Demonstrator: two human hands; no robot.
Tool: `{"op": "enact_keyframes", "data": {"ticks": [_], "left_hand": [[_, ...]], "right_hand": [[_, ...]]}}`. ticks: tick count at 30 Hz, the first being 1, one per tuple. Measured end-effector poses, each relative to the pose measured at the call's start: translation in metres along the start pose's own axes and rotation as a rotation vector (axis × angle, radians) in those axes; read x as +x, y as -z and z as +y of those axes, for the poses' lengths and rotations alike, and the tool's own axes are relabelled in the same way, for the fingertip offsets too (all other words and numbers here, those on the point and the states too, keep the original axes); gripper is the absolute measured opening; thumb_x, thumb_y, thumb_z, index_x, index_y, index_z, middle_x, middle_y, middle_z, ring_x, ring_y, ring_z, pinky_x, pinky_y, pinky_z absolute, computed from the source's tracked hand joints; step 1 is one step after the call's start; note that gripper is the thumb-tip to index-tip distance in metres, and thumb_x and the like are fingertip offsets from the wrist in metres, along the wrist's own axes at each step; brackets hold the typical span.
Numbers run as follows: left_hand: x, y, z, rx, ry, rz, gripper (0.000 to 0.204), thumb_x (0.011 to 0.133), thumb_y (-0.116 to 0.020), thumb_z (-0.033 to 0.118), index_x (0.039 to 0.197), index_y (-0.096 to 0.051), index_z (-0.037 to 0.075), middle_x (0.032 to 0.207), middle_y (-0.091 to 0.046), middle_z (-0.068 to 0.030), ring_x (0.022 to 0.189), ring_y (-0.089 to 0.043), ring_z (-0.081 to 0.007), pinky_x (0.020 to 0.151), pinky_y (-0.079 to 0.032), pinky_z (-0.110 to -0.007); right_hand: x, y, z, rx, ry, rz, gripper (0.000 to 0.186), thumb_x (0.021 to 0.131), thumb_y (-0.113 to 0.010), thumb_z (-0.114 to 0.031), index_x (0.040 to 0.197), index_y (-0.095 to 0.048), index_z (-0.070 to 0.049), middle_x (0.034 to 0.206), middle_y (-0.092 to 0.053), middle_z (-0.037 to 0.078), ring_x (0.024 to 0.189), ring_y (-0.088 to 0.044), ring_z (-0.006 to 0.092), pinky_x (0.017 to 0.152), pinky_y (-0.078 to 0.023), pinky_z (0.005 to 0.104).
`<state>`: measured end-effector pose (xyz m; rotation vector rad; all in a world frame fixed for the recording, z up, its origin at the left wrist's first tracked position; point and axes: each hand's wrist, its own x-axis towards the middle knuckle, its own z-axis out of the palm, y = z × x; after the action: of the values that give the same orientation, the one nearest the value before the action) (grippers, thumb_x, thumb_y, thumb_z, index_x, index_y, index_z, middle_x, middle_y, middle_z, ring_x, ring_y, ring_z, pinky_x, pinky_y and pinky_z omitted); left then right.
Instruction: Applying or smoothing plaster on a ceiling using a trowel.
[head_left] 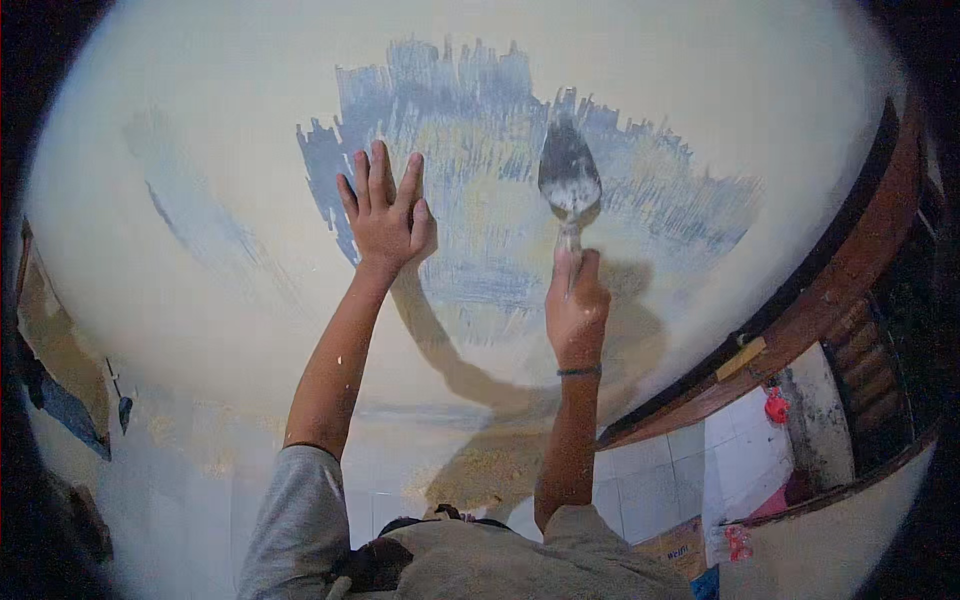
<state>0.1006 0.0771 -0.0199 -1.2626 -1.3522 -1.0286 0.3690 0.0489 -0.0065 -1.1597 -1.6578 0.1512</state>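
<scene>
In front of me is a pale cream wall with a broad patch of streaky blue-grey showing where the surface is scraped. My left hand lies flat on the left part of this patch, fingers spread and pointing up. My right hand is wrapped round the handle of a pointed trowel. Its metal blade points up against the upper right of the patch, with whitish residue near its base. A dark band circles my right wrist.
At the right a brown wooden frame borders a doorway. Beyond it are white floor tiles and a small red object. A cardboard box stands at the lower right. Yellowish debris lies on the floor below the wall.
</scene>
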Motion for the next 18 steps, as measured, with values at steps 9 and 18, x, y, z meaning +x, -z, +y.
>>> {"op": "enact_keyframes", "data": {"ticks": [9, 18], "left_hand": [[0.001, 0.0, -0.003, -0.002, 0.014, 0.04, 0.054, 0.09, -0.043, 0.034, 0.143, -0.05, 0.025, 0.155, -0.032, -0.0184, 0.145, -0.024, -0.0377, 0.117, -0.004, -0.057], [0.002, -0.001, 0.001, -0.004, 0.004, 0.035, 0.055, 0.088, -0.047, 0.034, 0.142, -0.051, 0.026, 0.153, -0.035, -0.019, 0.145, -0.026, -0.0378, 0.117, -0.004, -0.057]], "right_hand": [[0.0, 0.003, -0.014, 0.02, -0.029, -0.05, 0.03, 0.1, -0.052, -0.031, 0.104, -0.048, -0.002, 0.073, -0.061, 0.027, 0.073, -0.061, 0.0483, 0.056, -0.046, 0.0529], [-0.008, -0.001, -0.006, 0.067, 0.101, 0.014, 0.028, 0.1, -0.052, -0.028, 0.102, -0.046, 0.0, 0.066, -0.058, 0.027, 0.07, -0.06, 0.0492, 0.053, -0.044, 0.0514]]}}
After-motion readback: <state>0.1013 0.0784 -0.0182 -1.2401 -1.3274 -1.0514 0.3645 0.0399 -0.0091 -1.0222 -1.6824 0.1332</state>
